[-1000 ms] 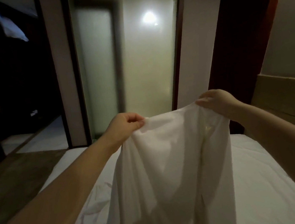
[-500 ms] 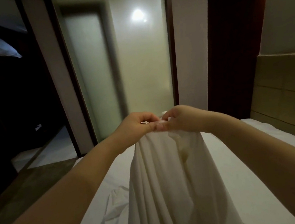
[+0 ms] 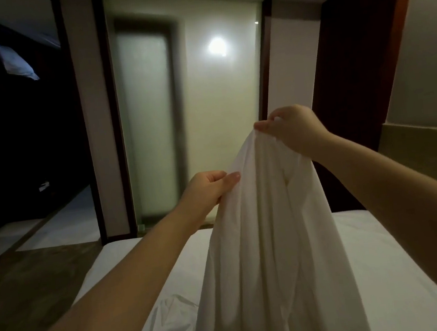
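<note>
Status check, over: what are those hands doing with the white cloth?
Right hand pinches white cloth at its top. Left hand grips its edge lower down. Cloth hangs over the bed; nothing in the way.

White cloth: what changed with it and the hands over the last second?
The hands, first spread along the top edge, met in the middle; now the right hand has risen with the top and the left hand pinches the side lower down. Both still grip the white cloth, which hangs over the bed as before.
</note>
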A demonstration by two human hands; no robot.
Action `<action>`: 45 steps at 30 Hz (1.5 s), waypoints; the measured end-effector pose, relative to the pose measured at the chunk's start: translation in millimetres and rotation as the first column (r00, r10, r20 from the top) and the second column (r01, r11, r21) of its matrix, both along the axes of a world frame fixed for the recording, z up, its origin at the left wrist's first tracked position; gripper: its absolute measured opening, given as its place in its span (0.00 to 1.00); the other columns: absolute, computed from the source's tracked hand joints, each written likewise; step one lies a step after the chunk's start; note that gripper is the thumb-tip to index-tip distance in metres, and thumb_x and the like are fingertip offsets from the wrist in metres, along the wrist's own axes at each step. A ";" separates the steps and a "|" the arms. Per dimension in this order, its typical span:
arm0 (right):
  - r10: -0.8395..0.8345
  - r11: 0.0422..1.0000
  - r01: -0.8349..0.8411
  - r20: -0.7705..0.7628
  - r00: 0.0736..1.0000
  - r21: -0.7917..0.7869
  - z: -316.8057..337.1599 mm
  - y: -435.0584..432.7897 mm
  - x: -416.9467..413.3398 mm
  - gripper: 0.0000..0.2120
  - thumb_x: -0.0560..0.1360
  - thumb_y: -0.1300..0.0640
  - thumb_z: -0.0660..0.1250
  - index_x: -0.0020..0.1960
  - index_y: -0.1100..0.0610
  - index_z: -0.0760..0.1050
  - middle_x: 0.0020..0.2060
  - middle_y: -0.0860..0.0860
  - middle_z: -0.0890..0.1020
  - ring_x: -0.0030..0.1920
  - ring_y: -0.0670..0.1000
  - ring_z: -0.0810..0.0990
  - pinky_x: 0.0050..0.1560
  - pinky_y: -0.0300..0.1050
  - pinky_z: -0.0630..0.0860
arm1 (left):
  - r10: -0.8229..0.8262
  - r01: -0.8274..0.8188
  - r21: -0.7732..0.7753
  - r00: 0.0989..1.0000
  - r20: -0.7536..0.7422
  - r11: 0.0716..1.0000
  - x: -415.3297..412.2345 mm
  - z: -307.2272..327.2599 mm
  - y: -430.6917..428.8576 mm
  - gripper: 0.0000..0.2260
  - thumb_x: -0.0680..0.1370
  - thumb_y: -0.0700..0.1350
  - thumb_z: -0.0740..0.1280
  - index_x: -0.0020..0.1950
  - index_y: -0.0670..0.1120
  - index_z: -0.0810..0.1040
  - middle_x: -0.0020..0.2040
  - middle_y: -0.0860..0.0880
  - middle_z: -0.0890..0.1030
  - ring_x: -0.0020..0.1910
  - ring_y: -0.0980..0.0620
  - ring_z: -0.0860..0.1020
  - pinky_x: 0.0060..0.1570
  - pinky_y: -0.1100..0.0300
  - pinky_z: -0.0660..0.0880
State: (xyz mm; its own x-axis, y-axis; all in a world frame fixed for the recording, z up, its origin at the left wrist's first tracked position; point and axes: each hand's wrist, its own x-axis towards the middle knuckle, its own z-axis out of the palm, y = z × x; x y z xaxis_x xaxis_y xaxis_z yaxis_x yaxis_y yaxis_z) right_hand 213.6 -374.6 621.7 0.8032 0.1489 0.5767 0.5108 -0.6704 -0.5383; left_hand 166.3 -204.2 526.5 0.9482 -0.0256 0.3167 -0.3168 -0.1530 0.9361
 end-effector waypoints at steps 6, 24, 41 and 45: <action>-0.064 0.997 0.068 0.101 0.993 -0.035 38.7 20.9 1.3 0.17 0.75 0.46 0.67 0.46 0.61 0.80 0.32 0.50 0.75 0.32 0.47 0.73 0.35 0.41 0.72 | 0.214 -0.392 0.362 0.870 0.444 0.846 14.8 28.3 13.3 0.12 0.77 0.50 0.65 0.46 0.45 0.84 0.40 0.48 0.81 0.41 0.50 0.78 0.48 0.53 0.76; -0.070 0.997 0.068 -0.038 0.997 -0.046 9.5 18.6 7.2 0.17 0.74 0.46 0.67 0.47 0.61 0.80 0.36 0.50 0.76 0.36 0.46 0.74 0.40 0.42 0.73 | 0.054 -0.106 0.111 0.917 0.395 0.988 32.2 -7.5 47.0 0.04 0.73 0.42 0.71 0.38 0.49 0.82 0.33 0.54 0.81 0.36 0.55 0.76 0.41 0.58 0.75; -0.030 0.992 0.022 -0.057 0.998 -0.125 -18.6 19.3 -3.8 0.16 0.75 0.46 0.66 0.48 0.59 0.80 0.38 0.51 0.78 0.39 0.47 0.75 0.45 0.43 0.76 | -0.112 0.123 -0.223 0.992 0.061 0.967 21.4 -36.0 14.1 0.04 0.74 0.39 0.69 0.43 0.48 0.80 0.36 0.54 0.82 0.34 0.59 0.79 0.33 0.65 0.75; -0.009 0.995 0.001 -0.076 0.997 -0.105 -22.5 19.1 -5.0 0.14 0.74 0.46 0.66 0.45 0.57 0.79 0.36 0.50 0.77 0.37 0.46 0.75 0.43 0.40 0.75 | -0.184 0.177 -0.279 0.983 -0.002 0.944 19.5 -36.8 19.8 0.03 0.74 0.38 0.69 0.43 0.45 0.80 0.37 0.50 0.81 0.37 0.53 0.79 0.40 0.59 0.77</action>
